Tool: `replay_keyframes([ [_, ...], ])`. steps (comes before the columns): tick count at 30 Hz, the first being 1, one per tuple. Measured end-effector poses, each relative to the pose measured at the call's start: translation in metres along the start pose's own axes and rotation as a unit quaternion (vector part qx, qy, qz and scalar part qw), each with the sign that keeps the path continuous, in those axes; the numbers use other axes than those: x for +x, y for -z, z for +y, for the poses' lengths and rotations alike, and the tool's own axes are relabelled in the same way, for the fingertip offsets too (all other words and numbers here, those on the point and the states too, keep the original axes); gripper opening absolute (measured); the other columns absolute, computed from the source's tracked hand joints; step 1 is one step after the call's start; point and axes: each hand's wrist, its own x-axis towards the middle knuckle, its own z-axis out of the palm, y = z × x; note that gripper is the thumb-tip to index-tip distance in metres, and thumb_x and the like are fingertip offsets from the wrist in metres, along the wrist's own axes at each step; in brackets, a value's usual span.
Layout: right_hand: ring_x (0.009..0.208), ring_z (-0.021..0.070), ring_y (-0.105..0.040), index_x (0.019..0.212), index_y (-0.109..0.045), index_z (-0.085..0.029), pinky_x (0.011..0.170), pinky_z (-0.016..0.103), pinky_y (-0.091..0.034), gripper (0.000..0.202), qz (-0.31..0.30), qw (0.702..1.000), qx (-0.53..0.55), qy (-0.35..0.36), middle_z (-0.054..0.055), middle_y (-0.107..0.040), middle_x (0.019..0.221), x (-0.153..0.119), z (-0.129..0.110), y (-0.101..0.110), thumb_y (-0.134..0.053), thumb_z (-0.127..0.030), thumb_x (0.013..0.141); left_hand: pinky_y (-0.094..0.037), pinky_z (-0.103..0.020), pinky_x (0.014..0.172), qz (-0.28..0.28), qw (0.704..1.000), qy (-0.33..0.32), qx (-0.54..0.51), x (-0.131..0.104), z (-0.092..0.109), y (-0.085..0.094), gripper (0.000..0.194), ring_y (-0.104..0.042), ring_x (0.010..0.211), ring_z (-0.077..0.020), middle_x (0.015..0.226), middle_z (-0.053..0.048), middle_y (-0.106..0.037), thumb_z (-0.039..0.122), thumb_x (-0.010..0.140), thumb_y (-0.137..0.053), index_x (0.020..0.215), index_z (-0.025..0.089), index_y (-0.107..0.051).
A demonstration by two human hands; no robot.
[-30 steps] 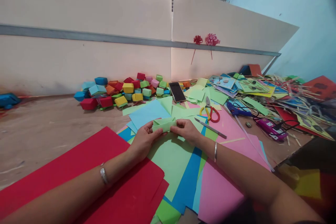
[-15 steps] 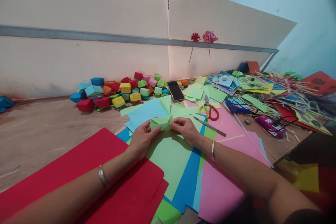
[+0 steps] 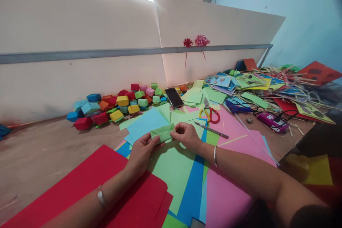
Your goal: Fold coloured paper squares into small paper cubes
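A small folded piece of light green paper (image 3: 162, 133) is held up between both hands, with creases and flaps showing. My left hand (image 3: 143, 149) pinches its left end, thumb on the near face. At the right end, my right hand (image 3: 187, 136) grips the edge between thumb and fingers. Beneath them lies a flat light green sheet (image 3: 171, 174) on top of blue, green and pink sheets (image 3: 227, 181). A light blue sheet (image 3: 144, 121) is just beyond the hands. The craft knife (image 3: 211, 130) and scissors (image 3: 208, 113) rest to the right of my right hand.
Red sheets (image 3: 107, 188) cover the near left. Many small coloured paper boxes (image 3: 123, 100) are heaped along the white panel, beside a phone (image 3: 174, 98). On the right are a blue glue gun (image 3: 237, 106), a purple power strip (image 3: 272, 122) and piled cards and sticks (image 3: 267, 85).
The camera view has tilted and shifted slightly. Both hands keep hold of the folded paper, which now slants a little more, its right end higher.
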Motion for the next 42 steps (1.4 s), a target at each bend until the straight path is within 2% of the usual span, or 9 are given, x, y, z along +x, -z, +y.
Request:
replay_keyframes([
  [7,0.060,0.0111,-0.059,0.095,-0.051,-0.022,0.060,0.027,-0.053,0.044,-0.026,0.993,0.108,-0.050,-0.007,-0.061,0.071,0.002,0.000,0.000,-0.075,-0.027,0.058,-0.060,-0.025,0.065,0.006,0.999,-0.015,0.028,0.001,-0.002,0.003,0.057,-0.074,0.083,-0.0227,0.087,-0.006,-0.078,0.042,0.055,-0.090,0.101,0.014,-0.070],
  [12,0.057,0.0089,-0.058,0.074,-0.058,-0.017,0.056,0.023,-0.051,0.029,-0.076,0.989,0.107,-0.064,-0.005,-0.062,0.068,0.003,-0.004,0.001,-0.079,-0.031,0.059,-0.058,-0.026,0.063,-0.015,0.999,-0.020,0.044,-0.002,-0.002,0.003,0.053,-0.072,0.072,-0.0193,0.084,-0.006,-0.076,0.045,0.058,-0.089,0.096,0.014,-0.071],
  [17,0.054,0.0083,-0.057,0.074,-0.061,-0.018,0.054,0.023,-0.051,0.024,-0.077,0.990,0.114,-0.041,-0.006,-0.060,0.064,0.003,-0.002,0.002,-0.077,-0.030,0.061,-0.055,-0.029,0.044,-0.022,0.996,-0.047,0.072,-0.005,0.000,0.003,0.043,-0.059,0.047,-0.0134,0.070,-0.001,-0.069,0.044,0.061,-0.085,0.087,0.016,-0.066],
  [29,0.050,0.0080,-0.059,0.068,-0.074,-0.016,0.050,0.021,-0.054,0.016,-0.054,0.983,0.155,-0.086,-0.002,-0.069,0.067,0.004,-0.007,0.006,-0.065,-0.018,0.055,-0.057,-0.033,0.051,0.014,0.994,-0.074,0.083,-0.001,-0.005,0.006,0.030,-0.064,0.057,-0.0183,0.074,-0.003,-0.068,0.037,0.063,-0.080,0.083,0.018,-0.070],
  [32,0.049,0.0077,-0.061,0.064,-0.072,-0.016,0.050,0.020,-0.054,0.013,-0.030,0.977,0.179,-0.115,0.000,-0.071,0.071,0.007,-0.006,0.007,-0.064,-0.014,0.053,-0.059,-0.037,0.071,-0.019,0.963,-0.190,0.188,-0.003,0.000,0.006,0.022,-0.069,0.085,-0.0261,0.100,-0.010,-0.073,0.040,0.068,-0.077,0.078,0.021,-0.075],
  [35,0.048,0.0081,-0.061,0.064,-0.068,-0.016,0.049,0.019,-0.051,0.013,-0.009,0.966,0.197,-0.167,-0.001,-0.069,0.067,0.009,-0.009,0.009,-0.062,-0.009,0.055,-0.051,-0.042,0.095,-0.044,0.884,-0.328,0.330,-0.004,0.005,0.006,0.023,-0.063,0.110,-0.0318,0.115,-0.010,-0.072,0.038,0.068,-0.078,0.088,0.027,-0.079],
  [37,0.049,0.0088,-0.063,0.066,-0.066,-0.016,0.050,0.019,-0.050,0.014,-0.020,0.960,0.195,-0.201,-0.002,-0.066,0.063,0.010,-0.012,0.011,-0.060,-0.006,0.058,-0.049,-0.042,0.097,-0.033,0.849,-0.371,0.375,-0.002,0.004,0.008,0.023,-0.064,0.108,-0.0316,0.114,-0.010,-0.073,0.035,0.070,-0.078,0.092,0.030,-0.080],
  [39,0.052,0.0105,-0.064,0.070,-0.065,-0.016,0.053,0.021,-0.052,0.013,-0.055,0.960,0.172,-0.215,-0.001,-0.066,0.065,0.009,-0.016,0.012,-0.059,-0.007,0.062,-0.050,-0.039,0.091,-0.010,0.837,-0.390,0.384,0.001,0.001,0.010,0.016,-0.067,0.100,-0.0296,0.105,-0.009,-0.075,0.034,0.076,-0.073,0.089,0.030,-0.080],
  [42,0.064,0.0147,-0.065,0.077,-0.066,-0.018,0.061,0.028,-0.054,0.006,-0.096,0.987,0.055,-0.113,0.002,-0.067,0.072,0.008,-0.020,0.015,-0.061,-0.018,0.074,-0.051,-0.036,0.084,0.014,0.842,-0.384,0.379,0.005,-0.003,0.013,0.016,-0.068,0.091,-0.0274,0.097,-0.009,-0.076,0.036,0.081,-0.067,0.088,0.030,-0.080],
])
